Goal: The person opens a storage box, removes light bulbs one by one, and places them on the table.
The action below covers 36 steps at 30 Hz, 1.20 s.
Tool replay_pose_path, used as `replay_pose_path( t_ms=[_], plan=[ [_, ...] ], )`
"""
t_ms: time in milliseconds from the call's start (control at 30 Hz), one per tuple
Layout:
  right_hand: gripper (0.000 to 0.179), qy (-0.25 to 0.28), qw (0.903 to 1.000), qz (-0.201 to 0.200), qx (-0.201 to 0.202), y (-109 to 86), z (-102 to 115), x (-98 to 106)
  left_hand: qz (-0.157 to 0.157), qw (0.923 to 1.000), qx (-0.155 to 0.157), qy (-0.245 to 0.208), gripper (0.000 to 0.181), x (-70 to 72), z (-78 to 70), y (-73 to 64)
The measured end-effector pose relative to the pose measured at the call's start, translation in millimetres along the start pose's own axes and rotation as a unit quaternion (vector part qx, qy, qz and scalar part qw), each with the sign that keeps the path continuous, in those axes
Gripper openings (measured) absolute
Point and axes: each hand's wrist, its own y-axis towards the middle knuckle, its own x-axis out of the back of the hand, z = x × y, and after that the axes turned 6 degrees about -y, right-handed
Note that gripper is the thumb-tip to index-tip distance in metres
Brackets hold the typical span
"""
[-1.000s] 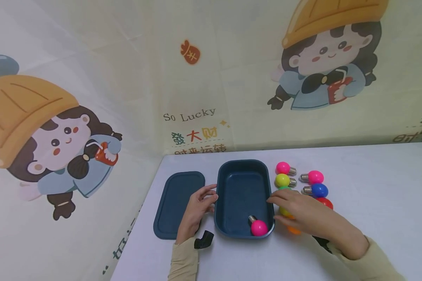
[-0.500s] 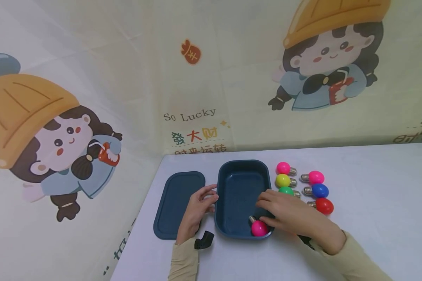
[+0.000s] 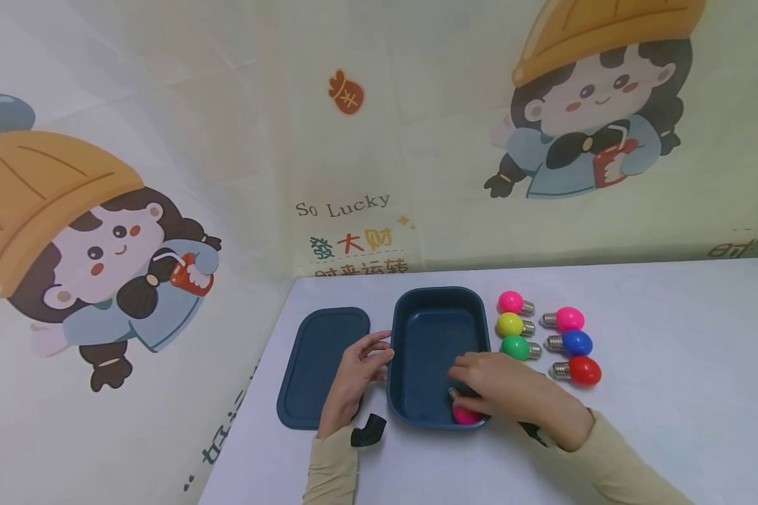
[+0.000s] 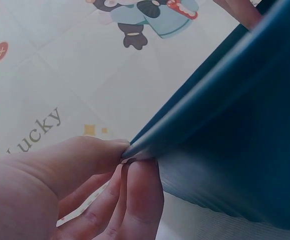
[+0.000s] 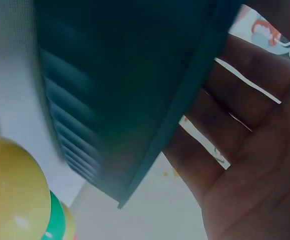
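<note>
A dark blue plastic box (image 3: 426,337) stands on the table, with a pink light bulb (image 3: 465,416) lying in its near right corner. At the box's left rim my left hand (image 3: 356,372) pinches the edge between thumb (image 4: 102,150) and forefinger, as the left wrist view shows. My right hand (image 3: 508,388) reaches across the right rim, its thumb overlapping the pink bulb in the head view. In the right wrist view the right hand (image 5: 254,135) has its fingers over the rim, and the box wall hides the fingertips. I cannot tell whether they grip the bulb.
A flat blue lid (image 3: 318,365) lies left of the box. To the right are several bulbs, among them green (image 3: 514,348), blue (image 3: 577,343) and red (image 3: 584,371) ones. A yellow bulb (image 5: 15,190) sits close beside the box. A printed cloth (image 3: 448,210) hangs behind.
My right hand has moved left from over the bulbs, across the box's right rim to the pink bulb, uncovering the green and red bulbs. The left hand has stayed at the left rim.
</note>
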Motion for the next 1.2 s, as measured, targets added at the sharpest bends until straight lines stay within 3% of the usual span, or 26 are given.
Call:
replay_pose_path(
  t_ms=[367, 600, 1200],
  plan=[
    [0.033, -0.006, 0.9999, 0.01, 0.007, 4.4, -0.7, -9.7, -0.001, 1.0, -0.006, 0.005, 0.044, -1.5, -1.4, 0.8],
    [0.027, 0.015, 0.9995, 0.028, 0.001, 7.4, -0.1, -9.5, -0.002, 1.0, -0.005, 0.005, 0.043, -1.7, -2.0, 0.8],
    [0.025, 0.012, 0.9995, 0.025, 0.016, 10.4, -0.4, -15.6, 0.0, 1.0, -0.004, 0.001, 0.043, -1.0, -0.5, 0.0]
  ],
)
